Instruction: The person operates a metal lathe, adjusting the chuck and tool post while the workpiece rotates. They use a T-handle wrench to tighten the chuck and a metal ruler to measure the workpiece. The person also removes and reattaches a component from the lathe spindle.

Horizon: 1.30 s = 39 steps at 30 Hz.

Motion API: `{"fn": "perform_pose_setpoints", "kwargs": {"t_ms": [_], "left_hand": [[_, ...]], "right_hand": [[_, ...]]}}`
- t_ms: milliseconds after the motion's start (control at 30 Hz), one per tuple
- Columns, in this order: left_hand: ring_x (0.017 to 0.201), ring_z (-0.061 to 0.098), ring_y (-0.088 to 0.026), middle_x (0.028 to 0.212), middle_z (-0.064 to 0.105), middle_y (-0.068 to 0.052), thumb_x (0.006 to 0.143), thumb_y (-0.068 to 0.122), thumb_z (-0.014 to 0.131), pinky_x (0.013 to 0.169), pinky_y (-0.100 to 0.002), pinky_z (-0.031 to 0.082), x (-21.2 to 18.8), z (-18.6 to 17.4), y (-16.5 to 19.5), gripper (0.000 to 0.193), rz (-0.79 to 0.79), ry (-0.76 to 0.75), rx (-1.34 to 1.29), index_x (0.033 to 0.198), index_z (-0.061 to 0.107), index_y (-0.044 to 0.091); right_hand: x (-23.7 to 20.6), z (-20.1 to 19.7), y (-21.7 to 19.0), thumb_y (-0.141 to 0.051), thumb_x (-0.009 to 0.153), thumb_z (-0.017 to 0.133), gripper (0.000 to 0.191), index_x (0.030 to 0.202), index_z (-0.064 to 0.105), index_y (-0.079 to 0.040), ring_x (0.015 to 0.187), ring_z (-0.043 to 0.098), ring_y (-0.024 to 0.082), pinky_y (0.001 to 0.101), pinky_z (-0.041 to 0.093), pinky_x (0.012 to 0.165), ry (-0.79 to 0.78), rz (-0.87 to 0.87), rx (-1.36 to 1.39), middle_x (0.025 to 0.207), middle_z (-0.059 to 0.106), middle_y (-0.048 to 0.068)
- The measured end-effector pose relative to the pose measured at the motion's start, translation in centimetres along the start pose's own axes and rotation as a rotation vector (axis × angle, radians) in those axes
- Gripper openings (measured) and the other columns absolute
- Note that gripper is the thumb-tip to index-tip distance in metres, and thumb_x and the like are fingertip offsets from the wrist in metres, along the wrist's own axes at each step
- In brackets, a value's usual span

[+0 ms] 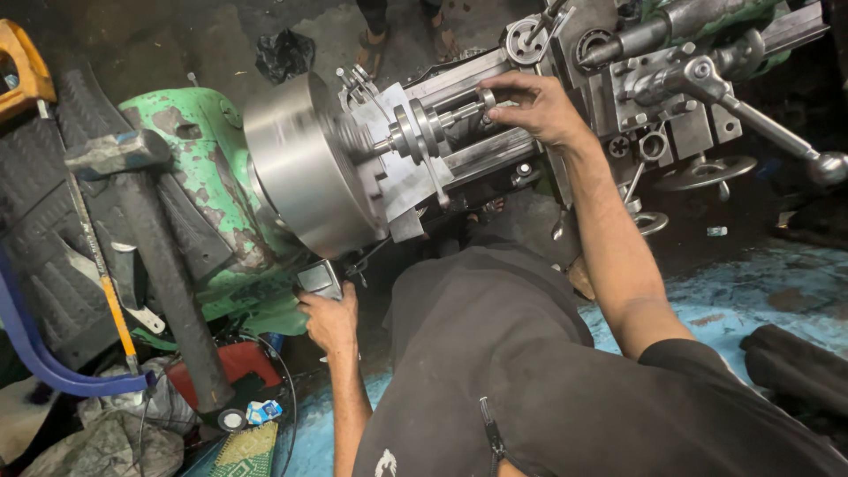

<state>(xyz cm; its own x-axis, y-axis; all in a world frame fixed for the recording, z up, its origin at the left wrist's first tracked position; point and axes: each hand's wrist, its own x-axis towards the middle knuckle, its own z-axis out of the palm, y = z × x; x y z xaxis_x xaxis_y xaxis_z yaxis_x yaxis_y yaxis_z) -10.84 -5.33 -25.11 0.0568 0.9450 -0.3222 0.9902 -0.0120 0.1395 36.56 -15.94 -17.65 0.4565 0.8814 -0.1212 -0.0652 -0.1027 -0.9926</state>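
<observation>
A: Nearest, at 7 o'clock: left hand point(331, 320) closed around a small grey lever point(319, 279) under the chuck.

B: Above it?

A: Steel chuck point(305, 163), blurred, on the green lathe head point(203, 159), 10 o'clock.

B: Farther?

A: Right hand point(534, 108), 1 o'clock, fingers pinching a round metal part point(487, 98) on the grey carriage point(459, 132). Hammer point(141, 230) lies at 9 o'clock.

**Packages by the left hand**

A small crumpled packet point(264, 412), blue and white, lies on the floor below and to the left of the left hand point(329, 320). A black plastic bag point(284, 53) sits well above that hand.
</observation>
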Motion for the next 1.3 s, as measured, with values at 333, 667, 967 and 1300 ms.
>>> {"fn": "perform_pose_setpoints", "kwargs": {"t_ms": [333, 667, 967, 1300], "left_hand": [[0.097, 0.066, -0.057, 0.124, 0.055, -0.038, 0.081, 0.060, 0.072, 0.086, -0.061, 0.054, 0.1, -0.2, 0.2, 0.104, -0.026, -0.017, 0.014, 0.145, 0.030, -0.009], [0.105, 0.066, -0.053, 0.122, 0.060, -0.036, 0.085, 0.068, 0.070, 0.089, -0.058, 0.055, 0.3, 1.1, -0.8, 0.101, -0.005, -0.065, 0.121, 0.138, 0.038, -0.012], [0.098, 0.066, -0.059, 0.120, 0.057, -0.042, 0.086, 0.067, 0.066, 0.084, -0.062, 0.054, 0.6, 0.7, -0.6, 0.112, 0.006, -0.131, 0.132, 0.146, 0.025, -0.018], [0.100, 0.066, -0.057, 0.120, 0.057, -0.042, 0.088, 0.071, 0.064, 0.087, -0.059, 0.056, 0.9, 0.3, -1.3, 0.109, 0.123, -0.116, 0.136, 0.138, 0.030, -0.019]], "right_hand": [[0.1, -0.3, 0.5, 0.007, 0.091, 0.076, 0.042, 0.131, 0.067, 0.000, 0.114, 0.069, 0.017, 0.0307, 0.062, 0.100, -0.010, -0.003, -0.011, 0.132, 0.067, 0.011], [-5.6, 1.8, -1.6, -0.005, 0.090, 0.078, 0.039, 0.128, 0.067, -0.005, 0.106, 0.070, 0.016, 0.0294, 0.062, 0.090, 0.082, 0.076, -0.035, 0.127, 0.065, 0.008], [-20.2, -10.5, -2.5, -0.005, 0.076, 0.083, 0.050, 0.125, 0.075, -0.005, 0.093, 0.072, 0.030, 0.0402, 0.058, 0.082, 0.463, 0.391, -0.946, 0.106, 0.071, 0.019], [-16.6, -13.6, 1.6, -0.001, 0.081, 0.077, 0.050, 0.130, 0.071, -0.003, 0.116, 0.062, 0.044, 0.0490, 0.051, 0.100, 0.822, 0.041, -1.277, 0.125, 0.067, 0.024]]}}
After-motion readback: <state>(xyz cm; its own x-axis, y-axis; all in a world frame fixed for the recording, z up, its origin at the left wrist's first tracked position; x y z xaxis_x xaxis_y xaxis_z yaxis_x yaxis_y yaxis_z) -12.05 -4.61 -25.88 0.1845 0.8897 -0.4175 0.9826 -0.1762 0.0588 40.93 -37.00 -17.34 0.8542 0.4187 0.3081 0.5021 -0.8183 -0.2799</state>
